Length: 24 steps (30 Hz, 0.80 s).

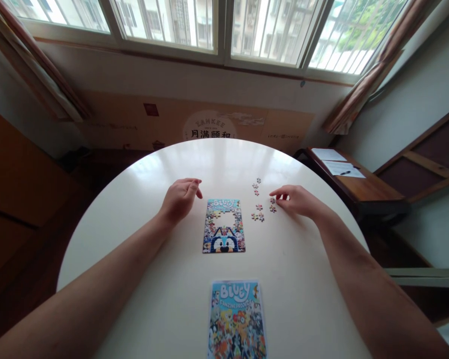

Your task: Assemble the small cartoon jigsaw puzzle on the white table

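Note:
A partly assembled jigsaw puzzle (224, 240) lies on the white table, with a gap in its upper middle. Left of it rests my left hand (180, 200), loosely closed, its fingers curled in and no object showing. To the right, my right hand (295, 199) is low over the table with thumb and index finger apart. Its fingertips are at a small group of puzzle pieces (273, 208); whether they touch is unclear. Other loose pieces (259, 207) lie between that hand and the puzzle, and a few more pieces (256, 192) are farther back.
Nearer to me lies a Bluey picture sheet (236, 319) showing the puzzle's design. The round white table (134, 294) has its far edge before a cardboard panel (247, 124) under the window. At right stands a wooden side table (377, 187) with papers (344, 168) and a pen.

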### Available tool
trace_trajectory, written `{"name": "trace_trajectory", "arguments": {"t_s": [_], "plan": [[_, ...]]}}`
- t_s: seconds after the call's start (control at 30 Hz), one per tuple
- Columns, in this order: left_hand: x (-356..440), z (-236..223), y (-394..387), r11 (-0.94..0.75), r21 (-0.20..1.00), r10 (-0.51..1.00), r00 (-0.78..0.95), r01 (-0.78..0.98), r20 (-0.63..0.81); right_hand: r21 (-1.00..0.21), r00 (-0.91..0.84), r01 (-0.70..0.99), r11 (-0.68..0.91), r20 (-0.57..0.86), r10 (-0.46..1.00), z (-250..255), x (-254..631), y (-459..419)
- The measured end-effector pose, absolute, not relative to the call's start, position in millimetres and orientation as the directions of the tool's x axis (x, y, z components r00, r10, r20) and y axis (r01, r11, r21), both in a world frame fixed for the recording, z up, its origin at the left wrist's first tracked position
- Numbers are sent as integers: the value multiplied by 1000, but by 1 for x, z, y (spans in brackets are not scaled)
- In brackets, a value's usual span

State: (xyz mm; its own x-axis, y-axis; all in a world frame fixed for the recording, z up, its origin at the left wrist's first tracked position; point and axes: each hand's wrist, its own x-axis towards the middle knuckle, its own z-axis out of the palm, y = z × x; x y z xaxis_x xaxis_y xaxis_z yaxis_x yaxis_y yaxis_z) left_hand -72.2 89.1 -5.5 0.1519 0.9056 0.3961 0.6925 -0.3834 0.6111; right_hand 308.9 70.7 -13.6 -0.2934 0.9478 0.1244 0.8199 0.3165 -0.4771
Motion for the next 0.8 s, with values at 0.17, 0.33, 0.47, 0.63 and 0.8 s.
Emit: {"name": "trace_trajectory", "arguments": {"t_s": [0.17, 0.33, 0.47, 0.63, 0.8], "plan": [[-73, -6, 90, -388, 612, 900, 138, 689, 414, -447, -283, 849, 282, 67, 957, -14, 308, 71], [-73, -5, 90, -404, 618, 891, 137, 674, 432, -430, -187, 887, 166, -6, 982, -6, 305, 68], [-72, -5, 88, -415, 617, 886, 144, 668, 440, -421, -154, 900, 113, -66, 986, -1, 303, 67], [-71, -6, 87, -430, 620, 880, 152, 656, 449, -416, -118, 909, 33, -180, 976, 1, 301, 67], [-71, -5, 86, -439, 611, 877, 167, 659, 450, -444, -102, 896, -7, -221, 970, 0, 301, 66]]}}
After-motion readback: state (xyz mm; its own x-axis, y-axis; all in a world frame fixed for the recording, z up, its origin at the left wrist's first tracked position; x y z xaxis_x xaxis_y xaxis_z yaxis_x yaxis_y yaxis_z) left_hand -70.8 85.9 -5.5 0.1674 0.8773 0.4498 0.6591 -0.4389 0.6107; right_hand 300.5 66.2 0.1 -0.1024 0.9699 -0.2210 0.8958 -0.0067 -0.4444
